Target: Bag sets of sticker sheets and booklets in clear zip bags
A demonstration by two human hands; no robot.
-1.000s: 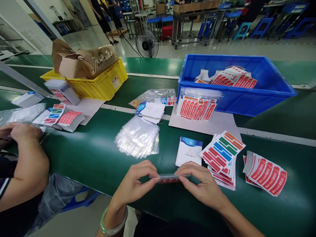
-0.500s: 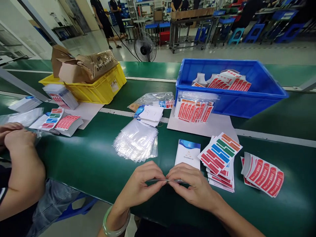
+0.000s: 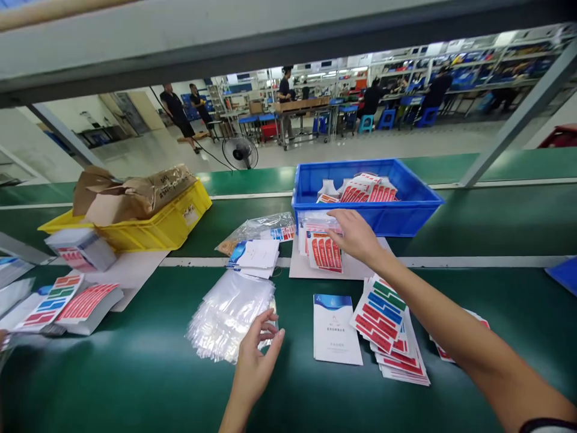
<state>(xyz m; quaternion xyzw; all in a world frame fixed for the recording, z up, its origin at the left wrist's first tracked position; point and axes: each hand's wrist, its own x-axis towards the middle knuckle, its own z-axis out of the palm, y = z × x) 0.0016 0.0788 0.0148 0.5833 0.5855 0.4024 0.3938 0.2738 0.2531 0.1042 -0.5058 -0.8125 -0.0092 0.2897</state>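
Reaching over the green bench, the right hand (image 3: 354, 236) has its thumb and fingers apart at the upper right of the bagged stickers (image 3: 325, 251); I can't tell whether it pinches the plastic. Those lie near the middle of the frame on a pale card (image 3: 360, 272), just below the blue crate (image 3: 367, 218). Their clear top band faces the crate, and the long axis of the red strips runs nearly up and down the frame. The left hand (image 3: 260, 355), lower centre, is loosely curled, thumb apart from the fingers, pinching nothing I can see, beside the fanned clear bags (image 3: 232, 310). The right forearm hides part of the curved labels (image 3: 473, 317); its dark cuff is cut off lower right. How many packets overlap is hard to make out.
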